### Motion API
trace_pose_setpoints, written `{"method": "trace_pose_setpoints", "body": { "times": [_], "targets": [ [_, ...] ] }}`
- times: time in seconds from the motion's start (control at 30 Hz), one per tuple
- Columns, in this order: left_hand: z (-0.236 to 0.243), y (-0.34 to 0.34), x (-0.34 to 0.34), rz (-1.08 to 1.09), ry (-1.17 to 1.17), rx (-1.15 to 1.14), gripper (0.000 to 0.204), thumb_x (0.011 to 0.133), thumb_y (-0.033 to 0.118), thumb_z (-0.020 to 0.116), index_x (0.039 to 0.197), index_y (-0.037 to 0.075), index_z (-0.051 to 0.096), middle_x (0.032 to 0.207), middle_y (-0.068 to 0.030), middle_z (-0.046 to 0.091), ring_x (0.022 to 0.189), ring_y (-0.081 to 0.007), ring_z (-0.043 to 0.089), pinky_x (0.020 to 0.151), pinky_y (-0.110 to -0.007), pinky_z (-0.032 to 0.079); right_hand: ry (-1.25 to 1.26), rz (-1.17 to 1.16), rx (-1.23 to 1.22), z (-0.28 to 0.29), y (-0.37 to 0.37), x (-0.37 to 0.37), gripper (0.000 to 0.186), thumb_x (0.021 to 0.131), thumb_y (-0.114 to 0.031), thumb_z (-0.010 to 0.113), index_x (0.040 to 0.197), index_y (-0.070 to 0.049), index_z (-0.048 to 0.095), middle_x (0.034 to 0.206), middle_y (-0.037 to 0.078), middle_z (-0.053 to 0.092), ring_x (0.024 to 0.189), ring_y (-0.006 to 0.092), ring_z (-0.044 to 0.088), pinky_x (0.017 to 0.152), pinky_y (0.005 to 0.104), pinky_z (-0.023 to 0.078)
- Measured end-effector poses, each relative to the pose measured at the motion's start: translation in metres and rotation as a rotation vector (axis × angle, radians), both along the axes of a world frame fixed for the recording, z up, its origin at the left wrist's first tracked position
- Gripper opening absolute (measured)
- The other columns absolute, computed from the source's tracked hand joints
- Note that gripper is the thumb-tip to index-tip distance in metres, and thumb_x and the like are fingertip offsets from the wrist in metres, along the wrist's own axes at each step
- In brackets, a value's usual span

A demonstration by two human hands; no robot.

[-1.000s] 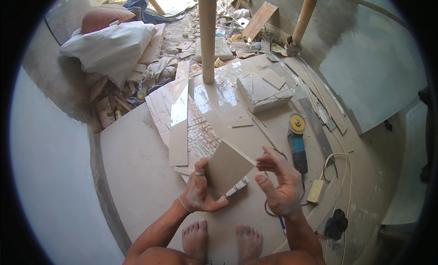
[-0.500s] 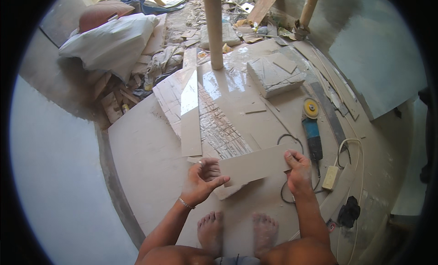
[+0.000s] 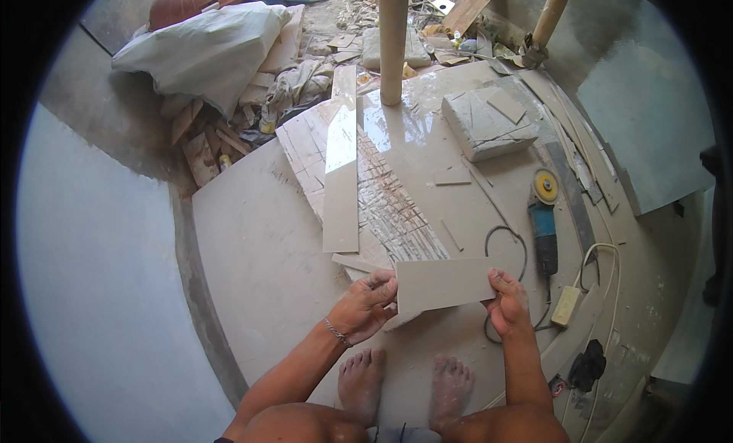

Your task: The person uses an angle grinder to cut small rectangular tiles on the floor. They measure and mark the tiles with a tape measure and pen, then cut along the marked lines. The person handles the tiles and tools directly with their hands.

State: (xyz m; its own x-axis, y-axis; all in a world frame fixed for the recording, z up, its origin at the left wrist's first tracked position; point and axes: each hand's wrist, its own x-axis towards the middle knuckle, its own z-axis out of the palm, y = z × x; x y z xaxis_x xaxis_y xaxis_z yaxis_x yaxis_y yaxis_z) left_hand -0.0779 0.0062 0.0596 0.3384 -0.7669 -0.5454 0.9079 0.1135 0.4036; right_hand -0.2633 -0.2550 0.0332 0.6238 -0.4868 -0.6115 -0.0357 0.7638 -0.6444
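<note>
Tile (image 3: 441, 284) is held above dusty floor (image 3: 256, 229), rubble (image 3: 347, 42) beyond.

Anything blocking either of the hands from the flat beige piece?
Nothing visible. The left hand is at the left end of the flat beige piece, the right hand grips its right end. The angle grinder lies off to the right, clear of both.

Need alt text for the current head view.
A person's bare left hand and right hand hold a flat, beige, rectangular tile piece by its ends above a dusty beige floor. A blue-and-black angle grinder lies to the right; ahead, a long beige strip rests on a pale, scored slab.
</note>
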Motion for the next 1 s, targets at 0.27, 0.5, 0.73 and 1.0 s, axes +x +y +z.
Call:
{"method": "trace_pose_setpoints", "body": {
  "times": [0.27,0.5,0.73,1.0],
  "targets": [
    [0.007,-0.005,0.003,0.025,-0.04,0.041,0.016,0.107,0.019,0.073,0.121,0.012,0.071,0.113,0.0013,0.075,0.105,-0.0107,0.068,0.09,-0.031,0.054,0.023,0.054,0.012,-0.007,0.004,-0.005,0.022,0.109,-0.02,0.066,0.119,0.0,0.068,0.111,0.009,0.076,0.101,0.0194,0.075,0.092,0.0345,0.061],
    [0.011,-0.007,0.005,0.058,-0.1,0.17,0.029,0.107,0.017,0.073,0.133,0.009,0.065,0.125,-0.0015,0.072,0.114,-0.013,0.068,0.1,-0.036,0.055,-0.012,0.002,-0.001,0.001,0.001,-0.009,0.013,0.106,-0.011,0.069,0.116,-0.004,0.066,0.114,0.009,0.075,0.106,0.0215,0.074,0.098,0.0425,0.061],
    [0.007,-0.008,0.005,0.106,0.011,0.103,0.033,0.111,0.014,0.065,0.143,0.009,0.062,0.131,-0.0007,0.07,0.12,-0.0105,0.065,0.109,-0.035,0.049,-0.061,0.037,0.055,0.0,0.004,-0.011,0.014,0.105,-0.011,0.07,0.117,-0.006,0.065,0.116,0.009,0.075,0.11,0.0215,0.073,0.1,0.0442,0.06],
    [0.008,-0.007,0.002,0.11,0.02,0.03,0.045,0.112,0.01,0.061,0.156,0.007,0.052,0.135,-0.0006,0.068,0.124,-0.011,0.063,0.116,-0.033,0.048,-0.025,0.045,-0.015,0.012,0.001,-0.001,0.017,0.103,-0.013,0.072,0.117,-0.004,0.065,0.114,0.009,0.075,0.107,0.0212,0.073,0.1,0.0425,0.059]
  ]
}}
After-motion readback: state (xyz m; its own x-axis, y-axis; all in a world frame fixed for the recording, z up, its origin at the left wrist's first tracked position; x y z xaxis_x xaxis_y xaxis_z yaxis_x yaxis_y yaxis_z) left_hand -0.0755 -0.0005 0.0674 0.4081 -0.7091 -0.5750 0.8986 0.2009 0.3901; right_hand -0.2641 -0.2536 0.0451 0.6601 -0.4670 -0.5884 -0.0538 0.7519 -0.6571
